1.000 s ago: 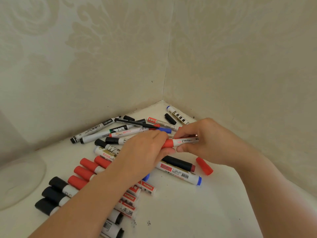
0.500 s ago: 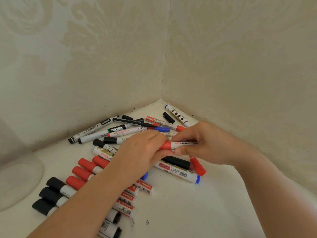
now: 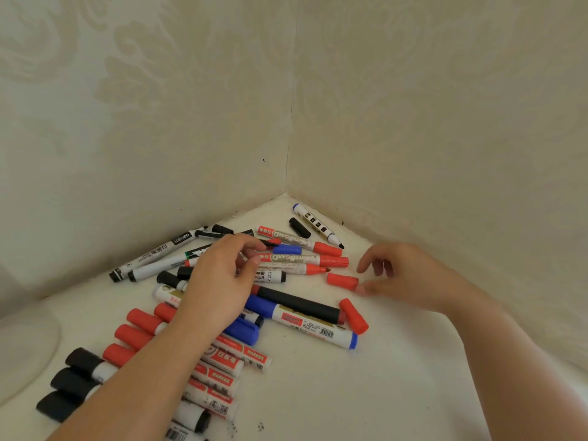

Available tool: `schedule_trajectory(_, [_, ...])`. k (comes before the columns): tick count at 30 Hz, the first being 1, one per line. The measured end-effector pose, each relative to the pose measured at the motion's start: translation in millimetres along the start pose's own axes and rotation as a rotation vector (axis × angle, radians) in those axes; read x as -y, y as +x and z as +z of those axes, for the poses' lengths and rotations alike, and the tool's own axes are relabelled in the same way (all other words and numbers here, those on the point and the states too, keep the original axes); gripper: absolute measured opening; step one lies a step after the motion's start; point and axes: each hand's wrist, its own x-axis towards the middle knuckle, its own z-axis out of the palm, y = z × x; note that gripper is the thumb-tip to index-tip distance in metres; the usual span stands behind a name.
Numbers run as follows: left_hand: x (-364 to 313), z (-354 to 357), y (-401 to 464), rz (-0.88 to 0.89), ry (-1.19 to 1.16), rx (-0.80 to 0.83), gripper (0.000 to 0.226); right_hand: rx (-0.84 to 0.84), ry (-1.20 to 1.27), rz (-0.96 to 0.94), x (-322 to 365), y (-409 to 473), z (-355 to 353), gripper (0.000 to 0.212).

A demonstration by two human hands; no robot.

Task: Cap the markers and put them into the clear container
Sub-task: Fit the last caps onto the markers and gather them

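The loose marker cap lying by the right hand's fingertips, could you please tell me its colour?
Red: the loose cap shows best in the head view.

Both bare forearms come in from the bottom of the frame. Left hand [image 3: 219, 281] sits mid-frame, palm down, fingers loosely curled and pointing toward the upper right. Right hand [image 3: 404, 275] is right of centre, fingers curled and hanging down, thumb stretched out to the left. Hands are well apart.
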Motion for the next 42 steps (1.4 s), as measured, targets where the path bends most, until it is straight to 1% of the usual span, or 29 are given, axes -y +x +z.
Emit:
schedule_trajectory(2, [1,2,1,0.005,0.011,0.014,0.022,-0.082,-0.005,-0.039,7,0,0,0.017])
schedule_trajectory(3, [3,3,1,0.014,0.025,0.023,0.022,-0.076,-0.006,-0.069,11,-1,1,0.018])
schedule_trajectory(5, [4,4,2,0.040,0.068,0.036,0.022,0.018,-0.007,-0.119,20,-3,6,0.017])
schedule_trajectory(8, [5,6,1,0.055,0.108,0.052,0.023,0.152,-0.028,-0.140,26,-6,12,0.010])
schedule_trajectory(10, [5,6,0,0.053,0.118,0.076,0.025,0.186,-0.032,-0.140,26,-6,14,0.018])
schedule_trajectory(12, [4,6,-1,0.071,0.131,0.093,0.027,0.183,-0.016,-0.134,25,-5,16,0.023])
schedule_trajectory(14, [3,6,-1,0.094,0.167,0.112,0.029,0.123,0.118,-0.103,24,-5,15,0.020])
schedule_trajectory(16, [2,6,-1,0.087,0.212,0.131,0.033,-0.048,0.303,-0.062,20,-2,13,0.013])
schedule_trajectory(18, [0,6,0,0.079,0.284,0.149,0.035,-0.236,0.451,-0.017,16,2,12,0.014])
schedule_trajectory(19, [-1,6,0,0.081,0.330,0.162,0.036,-0.283,0.517,0.005,15,4,12,0.015])
schedule_trajectory(20, [-1,6,0,0.082,0.372,0.179,0.036,-0.296,0.576,0.027,14,5,15,0.015])
schedule_trajectory(23, [-1,6,-1,0.082,0.447,0.220,0.033,-0.244,0.669,0.105,12,8,23,0.011])
schedule_trajectory(25, [-2,5,-2,0.093,0.438,0.248,0.029,-0.182,0.692,0.155,10,9,25,0.008])
schedule_trajectory(27, [-3,5,-2,0.092,0.399,0.277,0.024,-0.136,0.741,0.166,9,9,24,0.006])
schedule_trajectory(29, [-2,5,-1,0.080,0.369,0.306,0.024,-0.105,0.784,0.159,8,8,22,0.010])
schedule_trajectory(31, [0,6,0,0.092,0.350,0.311,0.031,-0.085,0.797,0.133,6,7,21,0.018])
schedule_trajectory(34, [4,7,0,0.116,0.271,0.221,0.037,-0.039,0.825,0.066,5,5,20,0.029])
schedule_trajectory(36, [4,7,1,0.119,0.232,0.139,0.037,0.006,0.897,0.009,8,3,18,0.033])
schedule_trajectory(38, [4,7,0,0.119,0.209,0.101,0.037,0.023,0.954,-0.024,10,3,17,0.032])
schedule_trajectory(42, [4,7,0,0.121,0.175,0.096,0.033,-0.016,1.006,-0.033,12,4,18,0.028])
